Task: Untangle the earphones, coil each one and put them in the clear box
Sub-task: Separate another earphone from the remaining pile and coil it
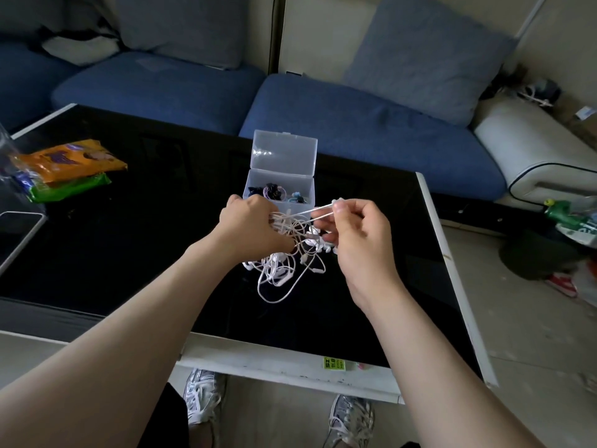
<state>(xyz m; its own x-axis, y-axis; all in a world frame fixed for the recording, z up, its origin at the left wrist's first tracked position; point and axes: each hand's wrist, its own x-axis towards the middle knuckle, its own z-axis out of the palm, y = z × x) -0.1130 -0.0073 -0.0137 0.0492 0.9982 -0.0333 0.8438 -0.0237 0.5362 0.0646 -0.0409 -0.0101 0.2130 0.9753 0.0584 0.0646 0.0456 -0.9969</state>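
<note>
Gripping knotted white earphones (pixel 280 270), left hand (pixel 250 228) holds the bunch; right hand (pixel 358 235) pinches taut strands.

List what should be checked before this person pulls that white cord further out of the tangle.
1. Left hand steadies the tangle of earphones: ok, its fingers grip the bunch.
2. Right hand has one strand only: ok, it pinches a stretch drawn taut between the hands.
3. That strand runs free of knots: cannot tell, the cords cross thickly at the left hand.
4. Clear box is open: ok, its lid stands up.
5. Room in the box: cannot tell, small dark items lie inside.
6. Hanging loops are supported: ok, they rest on the black table.
</note>
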